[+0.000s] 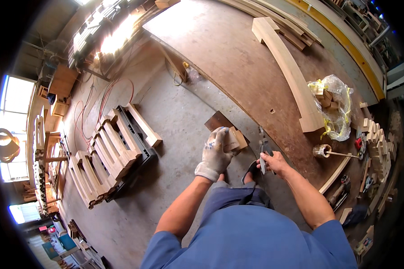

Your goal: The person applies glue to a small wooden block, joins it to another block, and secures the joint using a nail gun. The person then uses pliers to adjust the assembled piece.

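Observation:
My left hand [216, 152] wears a pale, stained work glove and is closed on a light wooden piece [239, 139], whose far side shows past the fingers. Just beyond it is a dark brown flat piece [219, 120]; I cannot tell whether the two are joined. My right hand [275, 162] is bare and wrapped round a grey hand tool [263, 152] with a slim tip pointing away from me. Its exact kind is unclear. The tool is beside the near edge of the brown workbench [238, 76], a little right of the wooden piece.
On the bench lie a long curved wooden part [285, 67], a clear plastic bag [339, 107] with wood blocks, and a can with a brush [322, 151]. Left, shaped wooden parts [110, 148] rest on a black pallet [146, 154]. Red hoses [104, 101] trail across the floor.

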`<control>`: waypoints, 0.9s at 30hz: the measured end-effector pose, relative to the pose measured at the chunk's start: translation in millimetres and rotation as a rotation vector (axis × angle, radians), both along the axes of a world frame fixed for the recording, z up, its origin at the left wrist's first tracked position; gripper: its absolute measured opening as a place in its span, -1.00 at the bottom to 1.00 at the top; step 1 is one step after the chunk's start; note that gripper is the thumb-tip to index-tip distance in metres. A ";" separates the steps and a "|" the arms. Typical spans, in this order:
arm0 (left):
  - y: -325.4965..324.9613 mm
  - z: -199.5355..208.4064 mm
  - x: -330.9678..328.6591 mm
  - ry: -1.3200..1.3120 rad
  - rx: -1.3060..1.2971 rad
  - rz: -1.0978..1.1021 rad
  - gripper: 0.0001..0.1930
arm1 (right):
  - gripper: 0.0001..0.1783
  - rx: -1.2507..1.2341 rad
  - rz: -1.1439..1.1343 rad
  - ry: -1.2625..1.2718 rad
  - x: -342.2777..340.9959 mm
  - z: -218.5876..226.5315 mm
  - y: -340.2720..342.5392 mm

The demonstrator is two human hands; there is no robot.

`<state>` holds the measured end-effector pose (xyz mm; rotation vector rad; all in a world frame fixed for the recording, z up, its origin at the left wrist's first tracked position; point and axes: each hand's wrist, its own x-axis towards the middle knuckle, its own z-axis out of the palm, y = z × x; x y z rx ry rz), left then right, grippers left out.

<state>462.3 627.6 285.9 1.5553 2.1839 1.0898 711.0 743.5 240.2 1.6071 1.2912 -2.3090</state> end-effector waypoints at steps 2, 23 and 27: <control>5.5 1.7 3.9 0.033 -0.092 0.085 -0.26 | -0.61 -0.046 0.032 -0.045 5.8 0.7 -3.1; -25.1 -4.7 26.5 -0.676 -0.120 0.389 -0.59 | -0.60 -0.045 -0.088 0.338 -75.0 10.1 53.9; -33.2 -6.9 30.3 -0.870 -0.093 0.366 -0.56 | -0.57 -0.028 -0.011 0.307 -82.4 7.2 71.9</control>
